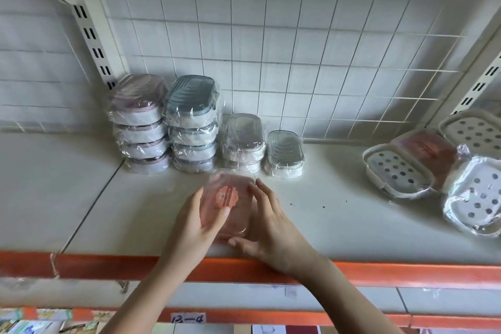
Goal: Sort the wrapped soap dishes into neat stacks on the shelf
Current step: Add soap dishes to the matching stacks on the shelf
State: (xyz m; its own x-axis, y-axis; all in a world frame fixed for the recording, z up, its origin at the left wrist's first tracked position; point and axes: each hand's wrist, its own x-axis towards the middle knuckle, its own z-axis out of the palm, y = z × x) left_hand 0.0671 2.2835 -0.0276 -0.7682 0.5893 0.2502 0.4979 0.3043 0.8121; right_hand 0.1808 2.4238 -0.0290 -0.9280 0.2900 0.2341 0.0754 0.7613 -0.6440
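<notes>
White square tiles with a thin wire grid cover the wall behind a pale, smooth shelf (339, 214) that has a bright orange front edge (379, 271). Near the middle of the shelf, at about 6 o'clock from the stacks, both hands hold one pink soap dish (226, 205) in shiny, crinkly wrap, with a red sticker on its top. The left hand (193, 228) cups its left side with curled fingers, and the right hand (267, 221) wraps its right side and near corner, so both hands grip the dish snugly. It looks to be resting on the shelf or just above it; I cannot tell which. Some sorting looks done already. At about 11 o'clock from the hands stands a tall purple stack (139, 127), and just beside it a tall blue-grey stack (193, 123). Next comes a short grey stack (244, 141), and then a single grey dish (285, 154) at about 1 o'clock. All are rounded boxes with ridged lids and white bottoms, wrapped in clear film. More work is left, I think. Far off at 3 o'clock lies a messy pile of loose dishes (439, 168), white trays with round holes and a red one tucked between them, some wrapped. The pink dish in the hands has no matching stack yet.
</notes>
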